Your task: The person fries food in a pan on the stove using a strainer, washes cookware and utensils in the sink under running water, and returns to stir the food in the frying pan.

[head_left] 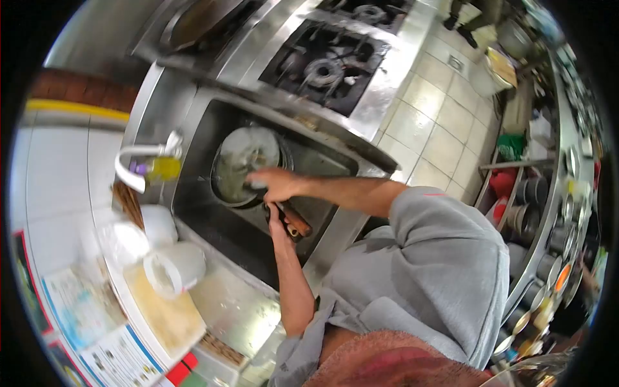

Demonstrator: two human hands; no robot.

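A round dark-rimmed pan (219,187) stands in the metal sink (206,238), with a pale, cloudy round area inside it. Its handle end (298,222), dark and brown, points toward my body. My left hand (277,222) is closed around the handle near the pan's rim. Over the near side of the pan is my right hand (280,184), fingers bent together and blurred at the tips. What those fingers hold is too unclear to tell.
Left of the sink are a white tap (132,149), a yellow bottle (166,169) and a white tub (174,267). Gas burners (324,72) lie beyond the sink. Shelves with pots (534,190) stand at the right. Another person's legs (476,22) show at the top right.
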